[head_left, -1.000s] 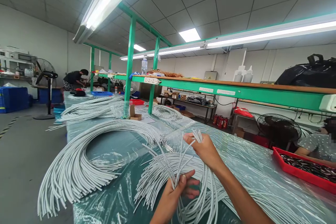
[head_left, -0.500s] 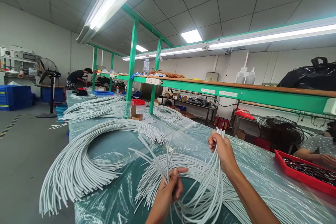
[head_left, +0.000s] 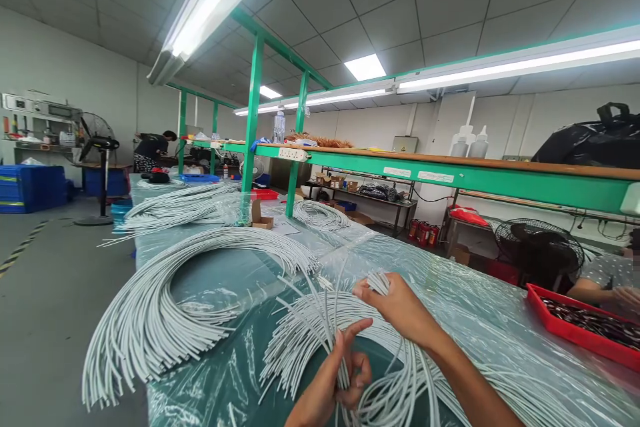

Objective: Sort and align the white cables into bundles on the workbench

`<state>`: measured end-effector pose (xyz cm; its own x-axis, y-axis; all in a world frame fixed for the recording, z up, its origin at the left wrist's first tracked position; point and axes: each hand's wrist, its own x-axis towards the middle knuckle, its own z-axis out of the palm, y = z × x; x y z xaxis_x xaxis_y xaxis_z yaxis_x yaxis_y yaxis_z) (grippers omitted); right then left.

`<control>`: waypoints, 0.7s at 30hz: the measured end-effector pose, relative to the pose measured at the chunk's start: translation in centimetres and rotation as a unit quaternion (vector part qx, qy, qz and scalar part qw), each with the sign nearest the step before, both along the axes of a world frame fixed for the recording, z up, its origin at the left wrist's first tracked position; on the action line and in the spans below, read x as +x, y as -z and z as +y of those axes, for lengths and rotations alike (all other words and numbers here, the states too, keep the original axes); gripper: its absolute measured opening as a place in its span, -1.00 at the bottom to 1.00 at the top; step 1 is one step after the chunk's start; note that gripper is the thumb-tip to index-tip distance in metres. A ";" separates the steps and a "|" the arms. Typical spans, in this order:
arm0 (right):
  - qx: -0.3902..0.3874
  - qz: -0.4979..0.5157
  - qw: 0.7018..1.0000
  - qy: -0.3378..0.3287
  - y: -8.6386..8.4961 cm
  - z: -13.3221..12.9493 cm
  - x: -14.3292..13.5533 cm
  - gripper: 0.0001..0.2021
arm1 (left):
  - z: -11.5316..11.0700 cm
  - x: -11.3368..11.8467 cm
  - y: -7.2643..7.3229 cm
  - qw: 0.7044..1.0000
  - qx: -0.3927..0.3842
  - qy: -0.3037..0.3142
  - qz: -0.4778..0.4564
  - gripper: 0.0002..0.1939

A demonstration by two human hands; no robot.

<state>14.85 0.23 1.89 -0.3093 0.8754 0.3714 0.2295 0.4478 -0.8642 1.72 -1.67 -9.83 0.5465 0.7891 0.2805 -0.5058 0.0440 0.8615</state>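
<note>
My left hand (head_left: 345, 373) is closed round a few thin white cables, whose loose ends stick up to the left; its index finger points out. To the right and a little higher, my right hand (head_left: 393, 303) grips a bunch of white cables (head_left: 379, 282) near their cut ends. Loops of the held cables (head_left: 400, 390) hang between and below both hands. Under them lies a thick curved bundle of white cables (head_left: 295, 340) on the plastic-covered table. Another large bundle (head_left: 150, 307) curves to the left of my hands.
More cable bundles (head_left: 185, 207) and a coil (head_left: 320, 215) lie farther back, near a small cardboard box (head_left: 261, 217). A green-framed shelf (head_left: 350, 160) crosses above the table. At right, a red tray (head_left: 575, 327) of dark pieces stands beside a person in a dotted sleeve (head_left: 607, 273).
My right hand has come left and down, tipping the cable ends leftward, closer to my left hand. The left hand has shifted slightly right with its cables.
</note>
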 end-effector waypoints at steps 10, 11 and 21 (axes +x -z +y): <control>-0.032 0.073 0.997 -0.023 -0.4 0.1 -0.5 -0.51 | -0.2 0.2 -0.2 0.997 0.003 -0.037 0.070 -0.20; -0.032 0.072 0.997 -0.022 -0.4 0.1 -0.5 -0.53 | -0.3 0.2 -0.2 0.996 0.014 -0.033 0.080 -0.18; 0.034 0.024 0.999 0.028 -0.7 0.8 -2.7 -0.67 | -0.4 -0.3 0.0 0.981 0.071 -0.043 0.177 -0.11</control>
